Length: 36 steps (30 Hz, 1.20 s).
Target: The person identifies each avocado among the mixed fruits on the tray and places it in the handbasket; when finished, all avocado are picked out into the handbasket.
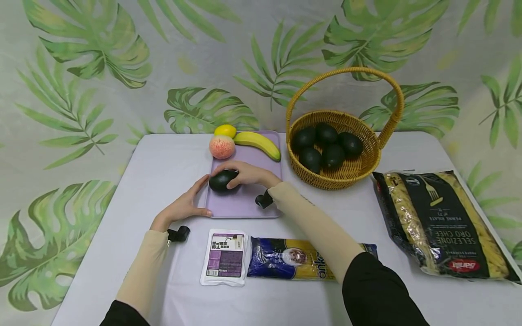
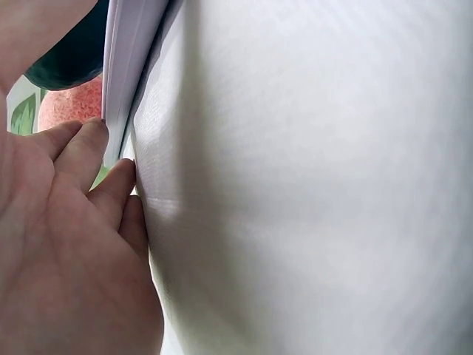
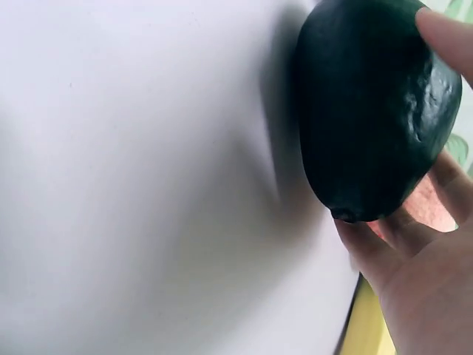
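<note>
A dark green avocado [image 1: 221, 182] is on the left part of a lilac tray [image 1: 244, 207]. My right hand [image 1: 249, 174] grips it, with the thumb on the near side and the fingers around the far side; the right wrist view shows the avocado [image 3: 369, 111] between thumb and fingers. Along the tray's left edge lies my left hand [image 1: 181, 204], fingers extended and thumb spread toward the near corner. Its fingertips touch the tray's rim in the left wrist view. Behind the avocado on the tray are a peach [image 1: 222, 147], a lemon [image 1: 225, 131] and a banana [image 1: 258, 144].
A wicker basket [image 1: 334, 182] with a tall handle holds several dark avocados, right of the tray. Nearer me lie a white-edged flat packet [image 1: 224, 256] and a blue-yellow pasta pack [image 1: 271, 258], partly under my right arm. A large penne bag [image 1: 448, 222] lies far right.
</note>
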Tool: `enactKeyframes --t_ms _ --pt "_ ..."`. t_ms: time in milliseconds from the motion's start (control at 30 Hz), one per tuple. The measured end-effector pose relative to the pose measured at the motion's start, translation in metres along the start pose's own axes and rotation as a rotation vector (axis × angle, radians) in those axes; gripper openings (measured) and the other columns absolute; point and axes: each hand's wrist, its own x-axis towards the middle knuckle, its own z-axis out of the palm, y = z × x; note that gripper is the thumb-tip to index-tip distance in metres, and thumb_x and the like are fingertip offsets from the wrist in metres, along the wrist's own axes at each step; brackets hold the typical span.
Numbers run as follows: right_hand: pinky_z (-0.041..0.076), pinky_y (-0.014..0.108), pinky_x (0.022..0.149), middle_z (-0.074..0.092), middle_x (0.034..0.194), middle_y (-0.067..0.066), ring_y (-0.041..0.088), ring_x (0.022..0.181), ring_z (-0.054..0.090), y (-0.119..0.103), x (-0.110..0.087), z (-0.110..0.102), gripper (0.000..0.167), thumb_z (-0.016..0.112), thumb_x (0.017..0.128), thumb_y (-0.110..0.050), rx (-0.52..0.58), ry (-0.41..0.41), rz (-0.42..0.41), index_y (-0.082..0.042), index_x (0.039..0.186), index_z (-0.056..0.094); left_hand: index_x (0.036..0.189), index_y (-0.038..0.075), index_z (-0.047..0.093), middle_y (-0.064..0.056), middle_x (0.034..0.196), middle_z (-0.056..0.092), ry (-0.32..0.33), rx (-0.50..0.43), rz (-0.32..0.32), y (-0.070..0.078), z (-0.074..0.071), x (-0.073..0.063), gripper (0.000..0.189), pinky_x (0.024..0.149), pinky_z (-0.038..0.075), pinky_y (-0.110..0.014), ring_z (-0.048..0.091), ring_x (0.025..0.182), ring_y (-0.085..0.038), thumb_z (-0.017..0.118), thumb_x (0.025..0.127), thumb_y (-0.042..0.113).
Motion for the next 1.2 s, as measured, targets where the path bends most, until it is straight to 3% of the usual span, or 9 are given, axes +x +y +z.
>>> enactKeyframes --t_ms 333,533,700,867,933,1200 --pt "0.034 0.032 0.101 0.055 0.131 0.000 0.017 0.116 0.046 -0.004 -0.011 -0.004 0.046 0.071 0.082 -0.009 -0.068 0.073 0.119 -0.014 0.127 0.060 0.152 0.000 0.006 -0.022 0.157 0.008 0.005 -0.001 -0.004 -0.002 0.001 0.000 0.104 0.112 0.005 -0.057 0.002 0.143 -0.039 0.078 0.078 0.006" --pt "0.036 0.037 0.102 0.056 0.129 0.004 0.019 0.118 0.047 -0.014 -0.040 -0.030 0.045 0.069 0.085 -0.010 0.007 0.120 0.042 -0.008 0.129 0.058 0.152 0.000 0.006 -0.022 0.157 0.007 0.008 0.003 -0.011 -0.002 0.002 0.001 0.105 0.113 0.005 -0.056 0.001 0.143 -0.038 0.079 0.077 0.006" --pt "0.035 0.042 0.102 0.052 0.133 0.003 0.022 0.121 0.043 -0.029 -0.084 -0.063 0.047 0.070 0.086 -0.015 0.035 0.171 0.062 -0.010 0.131 0.057 0.153 0.001 0.005 -0.021 0.157 0.006 0.008 0.006 -0.017 -0.003 0.002 0.002 0.107 0.113 0.004 -0.055 0.000 0.143 -0.038 0.080 0.077 0.007" --pt "0.040 0.045 0.097 0.049 0.135 0.004 0.026 0.116 0.049 -0.039 -0.138 -0.097 0.049 0.070 0.088 -0.017 0.033 0.204 0.123 -0.013 0.134 0.055 0.153 0.003 0.005 -0.021 0.157 0.006 0.008 0.007 -0.019 -0.005 0.002 0.003 0.107 0.113 0.004 -0.056 0.000 0.143 -0.038 0.080 0.077 0.008" --pt "0.043 0.045 0.094 0.048 0.136 0.005 0.026 0.112 0.052 -0.038 -0.161 -0.109 0.049 0.070 0.088 -0.016 0.037 0.211 0.162 -0.013 0.134 0.054 0.153 0.002 0.005 -0.021 0.157 0.006 0.007 0.005 -0.017 -0.004 0.002 0.003 0.106 0.113 0.005 -0.056 0.000 0.143 -0.038 0.080 0.077 0.008" --pt "0.042 0.047 0.096 0.042 0.141 0.003 0.024 0.123 0.045 -0.016 -0.235 -0.146 0.048 0.067 0.091 -0.017 -0.044 0.323 0.314 -0.014 0.136 0.052 0.153 0.001 0.005 -0.022 0.157 0.006 0.007 0.015 -0.023 -0.002 0.002 0.001 0.106 0.113 0.005 -0.056 0.000 0.142 -0.040 0.079 0.077 0.007"
